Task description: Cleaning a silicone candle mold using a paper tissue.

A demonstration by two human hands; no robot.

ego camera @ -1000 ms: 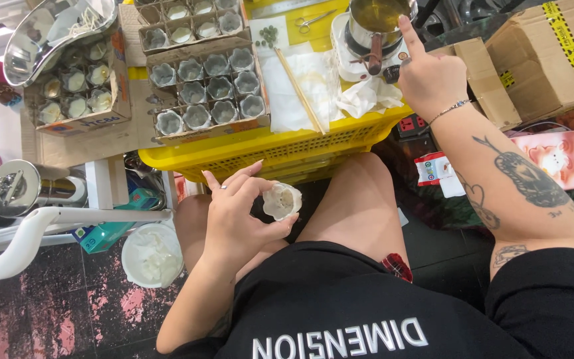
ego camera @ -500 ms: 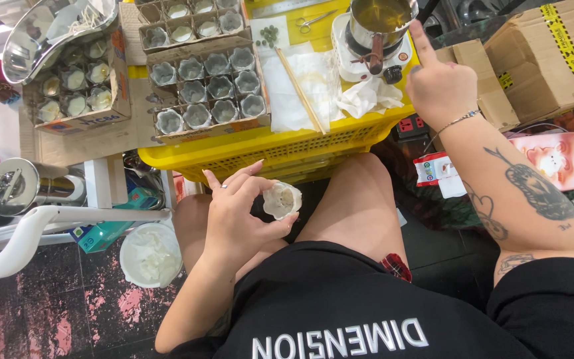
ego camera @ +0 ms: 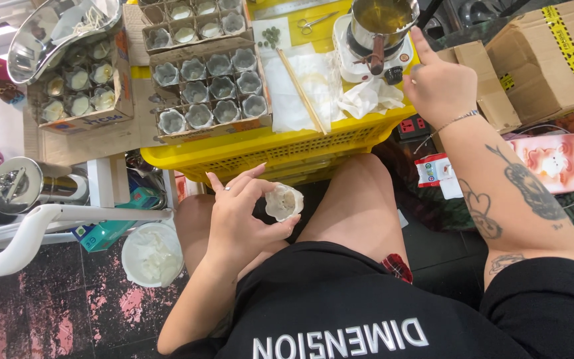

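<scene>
The left hand (ego camera: 244, 216) pinches a small, pale, crinkled glass cup (ego camera: 284, 201) between thumb and fingertips, above the lap. The right hand (ego camera: 438, 86), forefinger raised and other fingers loosely curled around nothing, rests beside the round steel pot (ego camera: 380, 20) of amber liquid on the yellow plastic crate (ego camera: 287, 143).

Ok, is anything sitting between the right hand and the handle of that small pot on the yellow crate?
Nothing visible. The right hand is just right of the pot, whose dark handle points toward the person. The crumpled white cloth lies below that gap, not in it.
</scene>
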